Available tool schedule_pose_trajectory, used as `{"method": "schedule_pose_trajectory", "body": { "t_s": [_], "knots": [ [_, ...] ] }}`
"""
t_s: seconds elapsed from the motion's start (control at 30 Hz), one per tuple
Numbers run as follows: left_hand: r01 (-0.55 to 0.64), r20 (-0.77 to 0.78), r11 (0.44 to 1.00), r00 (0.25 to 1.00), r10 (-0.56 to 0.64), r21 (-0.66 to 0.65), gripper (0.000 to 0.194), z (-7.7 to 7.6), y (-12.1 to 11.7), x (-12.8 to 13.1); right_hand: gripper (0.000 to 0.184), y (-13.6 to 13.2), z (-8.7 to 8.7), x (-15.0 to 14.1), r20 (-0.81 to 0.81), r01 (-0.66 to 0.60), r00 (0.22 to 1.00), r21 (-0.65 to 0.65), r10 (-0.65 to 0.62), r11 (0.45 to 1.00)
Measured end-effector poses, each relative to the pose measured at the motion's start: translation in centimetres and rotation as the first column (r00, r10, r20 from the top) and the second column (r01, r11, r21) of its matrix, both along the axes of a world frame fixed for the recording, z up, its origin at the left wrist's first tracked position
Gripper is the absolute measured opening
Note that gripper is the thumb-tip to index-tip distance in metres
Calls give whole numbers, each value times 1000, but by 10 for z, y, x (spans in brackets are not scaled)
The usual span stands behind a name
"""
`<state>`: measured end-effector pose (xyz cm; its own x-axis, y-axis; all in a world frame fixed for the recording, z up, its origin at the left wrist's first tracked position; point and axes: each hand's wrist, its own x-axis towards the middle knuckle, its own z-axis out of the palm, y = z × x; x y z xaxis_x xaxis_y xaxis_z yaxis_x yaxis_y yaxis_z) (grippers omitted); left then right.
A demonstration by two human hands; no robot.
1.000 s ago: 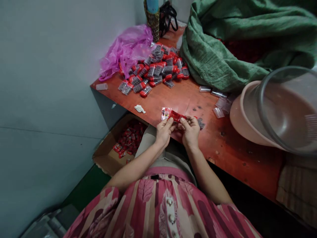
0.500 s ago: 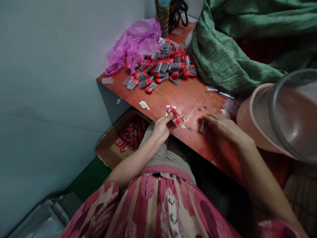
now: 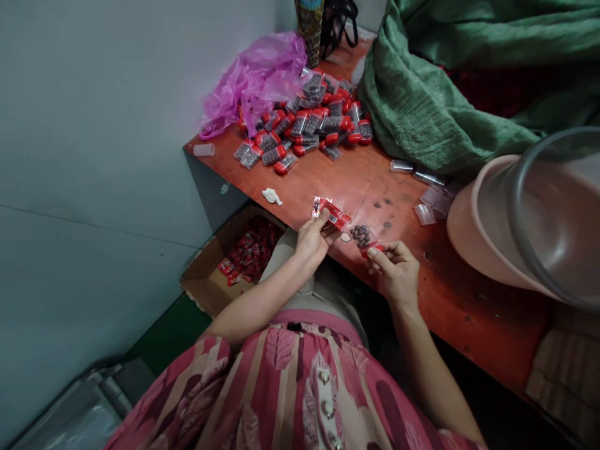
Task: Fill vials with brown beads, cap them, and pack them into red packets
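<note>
Near the table's front edge, my left hand (image 3: 313,240) is closed on red printed sachets (image 3: 336,215), which fan out past the thumb. My right hand (image 3: 397,270) pinches the red end of a small clear container (image 3: 362,236) with dark brown balls inside. Its clear end points at the sachets, a short gap apart from them. Farther back lies a heap of similar red-capped clear containers (image 3: 307,125). Several empty clear sleeves (image 3: 425,214) lie to the right of my right hand, by the tubs.
A pink plastic bag (image 3: 255,75) partly covers the heap's left side. Green sacking (image 3: 422,106) bulges at the back right, beside a pink tub (image 3: 473,231) with a grey-rimmed one in it. Below the table's edge, a cardboard box (image 3: 201,281) holds many red packets. A white scrap (image 3: 272,197) lies left.
My right hand has lifted the small clear container off the table and brought it left, close to the sachets. My left hand has stayed nearly in place, still holding them.
</note>
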<state>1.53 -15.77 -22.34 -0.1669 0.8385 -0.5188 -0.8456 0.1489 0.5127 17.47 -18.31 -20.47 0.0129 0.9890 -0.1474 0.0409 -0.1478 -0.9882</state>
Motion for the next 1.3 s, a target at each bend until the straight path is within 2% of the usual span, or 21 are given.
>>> {"method": "schedule_pose_trajectory", "body": {
  "t_s": [0.13,0.27,0.4,0.6,0.77,0.93,1.1,1.3],
  "knots": [
    [7,8,999,1000,-7,45,31,0,-2,5,21,-5,-7,-11,-55,48,997,-35,-49,998],
    [19,28,995,999,-21,95,30,0,-3,6,20,-6,-13,-15,-92,28,995,-63,-34,998],
    [36,16,996,999,-37,86,29,6,-2,5,22,-5,-16,-16,-116,35,992,-75,-44,997],
    [13,71,998,997,-17,61,24,8,2,5,23,-6,-15,-19,-25,33,999,19,-32,999],
    [4,89,997,996,-11,81,22,5,5,6,21,-4,-17,-17,-32,16,999,7,-16,1000],
    [0,91,1000,996,0,0,20,5,7,6,20,-3,-14,-14,-33,-6,999,23,7,1000],
    [-10,141,998,990,1,59,17,4,7,9,22,0,-10,-12,-38,-13,999,17,14,1000],
    [20,83,993,996,-30,118,25,10,7,10,23,7,-8,-9,-26,-23,999,45,24,999]
  ]
}}
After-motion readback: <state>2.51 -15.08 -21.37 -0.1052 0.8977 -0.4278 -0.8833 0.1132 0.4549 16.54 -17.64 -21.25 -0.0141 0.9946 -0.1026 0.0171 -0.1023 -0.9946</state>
